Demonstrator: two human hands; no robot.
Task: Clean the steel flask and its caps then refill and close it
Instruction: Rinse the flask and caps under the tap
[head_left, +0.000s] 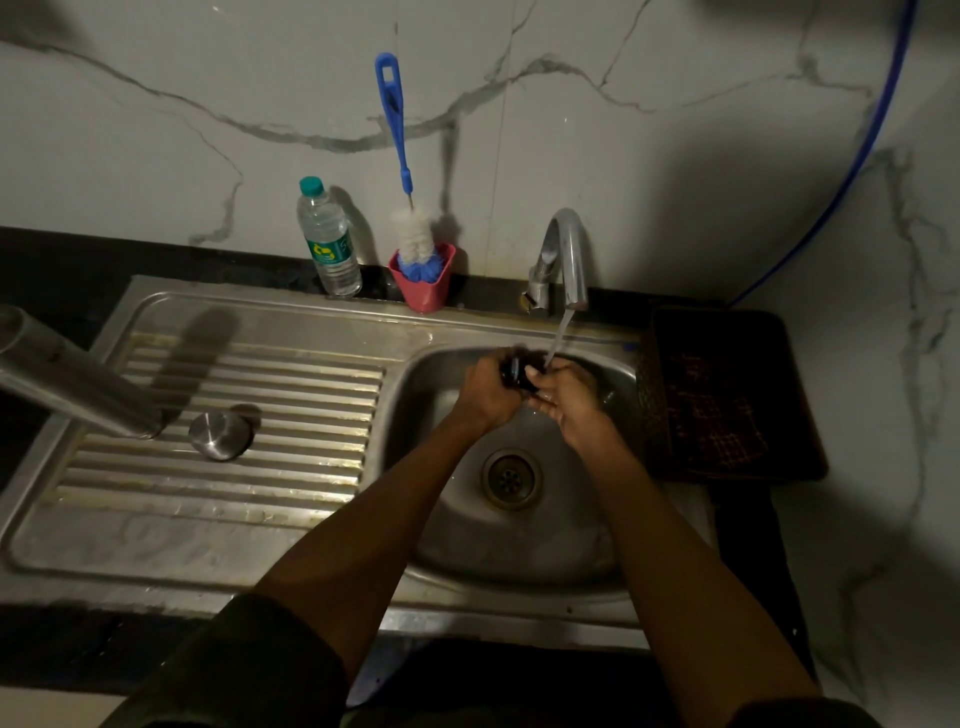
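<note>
Under one tap (563, 260), two hands grip one black cap (519, 373); one steel cap (221, 434) aside.

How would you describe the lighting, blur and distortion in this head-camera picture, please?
Head view: dim overall, with heavy shadow in the corners and on the right wall; the steel flask casts a dark shadow on the drainboard; the black cap between left hand and right hand is motion-blurred; wide-angle bending curves the counter edges.
</note>
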